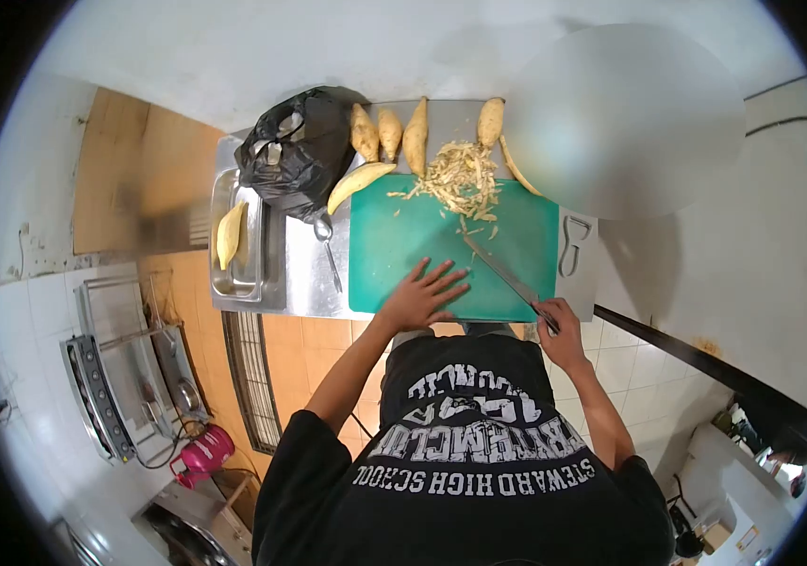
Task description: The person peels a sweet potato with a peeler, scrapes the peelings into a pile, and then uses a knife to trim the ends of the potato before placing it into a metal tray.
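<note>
On the green cutting board [394, 255], my left hand [424, 294] lies with its fingers spread and holds nothing. My right hand [562, 335] is closed around the handle of a knife [502, 271], whose blade slants up and left across the board. A pile of peelings [462, 179] sits at the board's far edge, with a few scraps near the knife tip. Behind the board stand several unpeeled tubers [415, 137]. One peeled tuber [359, 184] rests across the board's far left corner.
A black plastic bag [299, 151] is at the back left. Another peeled tuber [230, 236] lies in the metal sink [274, 255]. A spoon [329, 253] is left of the board, and a peeler [571, 247] is to its right. The wall rises behind the counter.
</note>
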Motion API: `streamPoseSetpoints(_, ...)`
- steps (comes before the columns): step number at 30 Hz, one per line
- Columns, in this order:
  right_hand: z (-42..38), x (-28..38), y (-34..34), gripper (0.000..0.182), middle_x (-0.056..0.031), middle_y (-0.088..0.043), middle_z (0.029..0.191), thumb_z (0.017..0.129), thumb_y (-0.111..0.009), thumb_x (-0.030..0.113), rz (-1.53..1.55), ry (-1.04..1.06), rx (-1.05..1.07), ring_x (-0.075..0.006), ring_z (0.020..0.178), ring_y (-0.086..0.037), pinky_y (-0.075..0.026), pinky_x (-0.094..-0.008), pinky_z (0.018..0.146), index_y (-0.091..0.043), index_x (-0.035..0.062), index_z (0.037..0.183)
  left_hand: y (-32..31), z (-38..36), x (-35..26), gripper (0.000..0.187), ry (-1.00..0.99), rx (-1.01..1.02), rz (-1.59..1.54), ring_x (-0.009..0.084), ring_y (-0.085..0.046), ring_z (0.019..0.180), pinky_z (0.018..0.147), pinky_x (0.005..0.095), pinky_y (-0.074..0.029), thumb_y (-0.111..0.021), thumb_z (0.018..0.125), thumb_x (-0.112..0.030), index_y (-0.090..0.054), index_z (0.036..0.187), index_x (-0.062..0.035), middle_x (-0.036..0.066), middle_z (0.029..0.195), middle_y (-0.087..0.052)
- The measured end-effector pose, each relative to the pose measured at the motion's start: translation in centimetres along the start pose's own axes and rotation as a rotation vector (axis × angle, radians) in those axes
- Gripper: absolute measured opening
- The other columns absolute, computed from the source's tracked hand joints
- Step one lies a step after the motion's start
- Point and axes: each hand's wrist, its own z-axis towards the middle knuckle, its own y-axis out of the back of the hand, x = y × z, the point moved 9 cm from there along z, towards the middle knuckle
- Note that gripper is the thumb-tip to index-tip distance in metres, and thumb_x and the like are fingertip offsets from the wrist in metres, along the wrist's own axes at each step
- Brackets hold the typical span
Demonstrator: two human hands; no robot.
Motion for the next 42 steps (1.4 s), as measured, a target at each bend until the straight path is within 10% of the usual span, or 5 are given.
streamPoseSetpoints(11, -4.3, -1.9, -0.2, 0.028, -0.0134, -0.065, 0.105, 0.086, -0.065, -0.002, -0.005, -0.034, -0.072, -0.0295, 0.093, -0.070, -0.058, -0.0362, 0.078, -0.073, 0.0051, 0.112, 7.3, 9.3, 11.2, 0.064, 0.328, -0.246, 0.255, 0.0333, -0.015, 0.157, 0.124, 0.0622, -0.013, -0.056, 0.101, -0.041, -0.034, 0.159, -0.0238, 0.008, 0.169, -0.022)
streamPoseSetpoints(19, 5.1, -2.5, -0.3, 0.037, -0.0129, -0.065, 0.106, 0.081, -0.067, 0.002, -0.307, 0.304, 0.193, -0.0312, 0.086, -0.068, -0.057, -0.0409, 0.073, -0.073, 0.0149, 0.114, 8.3, 2.5, 5.7, 0.069, 0.146, -0.232, 0.044, 0.0342, -0.018, 0.156, 0.125, 0.0578, -0.015, -0.067, 0.095, -0.030, -0.038, 0.155, -0.0130, 0.013, 0.167, -0.024)
streamPoseSetpoints(28, 9.6, 1.3, 0.1, 0.029, -0.0129, -0.065, 0.109, 0.091, -0.061, 0.000, -0.016, 0.207, 0.042, -0.0294, 0.087, -0.069, -0.056, -0.0385, 0.075, -0.069, 0.0058, 0.118, 0.2, 0.1, -0.6, 0.068, -0.218, 0.031, -0.048, 0.0316, -0.019, 0.156, 0.126, 0.0575, -0.010, -0.043, 0.102, -0.054, -0.036, 0.157, -0.0147, 0.007, 0.166, -0.029)
streamPoseSetpoints(34, 1.4, -1.0, 2.4, 0.025, -0.0145, -0.065, 0.107, 0.092, -0.059, -0.001, 0.046, -0.086, -0.155, -0.0261, 0.094, -0.069, -0.055, -0.0327, 0.079, -0.067, 0.0014, 0.116, 4.6, 7.7, 6.9, 0.069, 0.000, -0.062, 0.302, 0.0311, -0.018, 0.156, 0.126, 0.0580, -0.009, -0.043, 0.101, -0.056, -0.034, 0.159, -0.0188, 0.007, 0.166, -0.029)
streamPoseSetpoints(42, -6.3, -2.8, 1.6, 0.026, -0.0164, -0.065, 0.109, 0.091, -0.060, -0.004, 0.122, -0.179, -0.259, -0.0281, 0.094, -0.069, -0.057, -0.0332, 0.078, -0.067, -0.0002, 0.116, 1.0, 7.5, -0.9, 0.066, -0.745, 0.258, -0.076, 0.0358, -0.026, 0.153, 0.125, 0.0604, -0.013, -0.043, 0.101, -0.058, -0.037, 0.157, -0.0225, 0.012, 0.165, -0.030)
